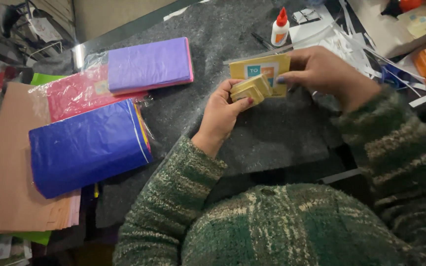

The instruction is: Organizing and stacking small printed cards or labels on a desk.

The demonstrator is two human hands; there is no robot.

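Note:
My left hand (221, 114) holds a small stack of yellow sticky-note pads (251, 88), thumb pressed on its lower edge. My right hand (321, 71) pinches the upper right of the same stack with its fingertips. Behind the stack stands a yellow card package (267, 66) with blue and orange squares printed on it, seemingly held against my right hand. Both hands hover over a dark grey felt mat (272, 133). Green and cream striped knit sleeves cover both arms.
Left of my hands lie wrapped tissue paper packs: purple (149, 64), pink-red (77, 93) and blue (87, 148). A stack of tan paper (6, 187) sits at the far left. A white glue bottle with a red cap (279, 28), a black pen and white paper scraps (341, 42) lie beyond.

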